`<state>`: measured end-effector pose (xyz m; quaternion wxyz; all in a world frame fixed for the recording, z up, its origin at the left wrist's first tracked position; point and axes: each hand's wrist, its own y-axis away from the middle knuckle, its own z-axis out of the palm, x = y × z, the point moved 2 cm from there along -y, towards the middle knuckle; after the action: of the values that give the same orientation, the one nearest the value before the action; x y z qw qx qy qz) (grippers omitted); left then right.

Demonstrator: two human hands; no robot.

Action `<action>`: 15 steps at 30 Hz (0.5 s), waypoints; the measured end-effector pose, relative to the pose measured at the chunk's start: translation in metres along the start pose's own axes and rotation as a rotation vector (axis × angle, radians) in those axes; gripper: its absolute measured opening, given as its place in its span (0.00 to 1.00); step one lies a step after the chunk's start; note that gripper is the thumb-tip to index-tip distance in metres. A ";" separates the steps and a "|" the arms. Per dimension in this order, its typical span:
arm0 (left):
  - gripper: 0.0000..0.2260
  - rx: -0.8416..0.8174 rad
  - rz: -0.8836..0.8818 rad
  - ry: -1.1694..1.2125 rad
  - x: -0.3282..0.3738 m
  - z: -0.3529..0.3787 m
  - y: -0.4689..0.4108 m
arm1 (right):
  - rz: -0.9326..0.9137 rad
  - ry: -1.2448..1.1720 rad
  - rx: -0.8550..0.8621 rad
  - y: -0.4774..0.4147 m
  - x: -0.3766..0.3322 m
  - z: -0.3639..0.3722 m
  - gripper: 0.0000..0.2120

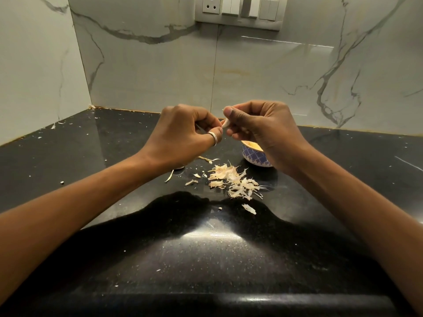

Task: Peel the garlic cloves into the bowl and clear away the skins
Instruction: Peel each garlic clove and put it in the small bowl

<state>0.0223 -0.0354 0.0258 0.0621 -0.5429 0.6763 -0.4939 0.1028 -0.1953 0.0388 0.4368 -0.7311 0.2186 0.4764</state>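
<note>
Both hands are raised above the black counter, fingertips meeting. My right hand [258, 129] pinches a small white garlic clove [225, 124] between thumb and fingers. My left hand [183, 131], with a ring on the thumb, has its fingers curled and its thumb tip touches the clove's lower end. Below the right hand stands a small blue-and-white patterned bowl [253, 155], partly hidden by that wrist; what it holds is not visible. A pile of papery garlic skins [233, 179] lies on the counter in front of the bowl.
Loose skin flakes [249, 208] and crumbs are scattered over the black counter [206, 259]. Marble-look walls close the back and left side. A switch panel [240, 10] is on the back wall. The counter's front edge runs along the bottom.
</note>
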 end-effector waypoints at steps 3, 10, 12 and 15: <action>0.02 0.024 0.054 -0.056 0.000 -0.001 -0.001 | 0.001 -0.002 -0.002 0.000 0.000 0.000 0.06; 0.08 0.050 0.161 -0.249 0.003 -0.003 0.001 | 0.015 -0.014 -0.003 0.000 0.003 0.003 0.11; 0.09 0.054 0.159 -0.279 0.003 -0.003 0.001 | 0.013 -0.020 0.002 0.000 0.003 0.004 0.11; 0.09 0.075 0.166 -0.327 0.002 -0.003 0.001 | 0.018 -0.052 0.007 0.001 0.004 0.006 0.10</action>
<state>0.0185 -0.0353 0.0273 0.2317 -0.5557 0.6807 -0.4173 0.1009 -0.1902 0.0337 0.4407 -0.7149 0.2154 0.4983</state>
